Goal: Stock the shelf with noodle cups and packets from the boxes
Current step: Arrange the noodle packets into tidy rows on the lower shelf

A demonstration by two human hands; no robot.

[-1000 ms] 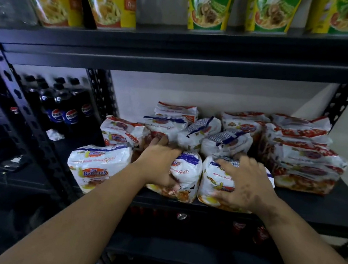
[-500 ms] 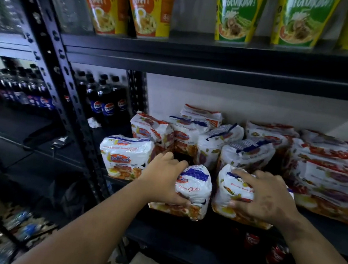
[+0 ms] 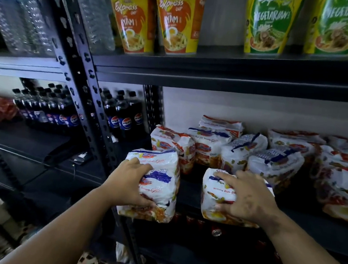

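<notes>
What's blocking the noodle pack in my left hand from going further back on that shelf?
The left hand grips a noodle pack at the shelf's front edge. Directly behind it stands another pack, so the way straight back is blocked.

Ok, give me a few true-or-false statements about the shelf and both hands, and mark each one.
1. The left hand grips a white noodle packet at the shelf's front edge. True.
2. The right hand hangs free, touching nothing. False: it holds another white noodle packet.
3. The green noodle cups stand on the upper shelf. True.
4. The Pepsi bottles stand right of the packets. False: they stand to the left, behind the upright post.
</notes>
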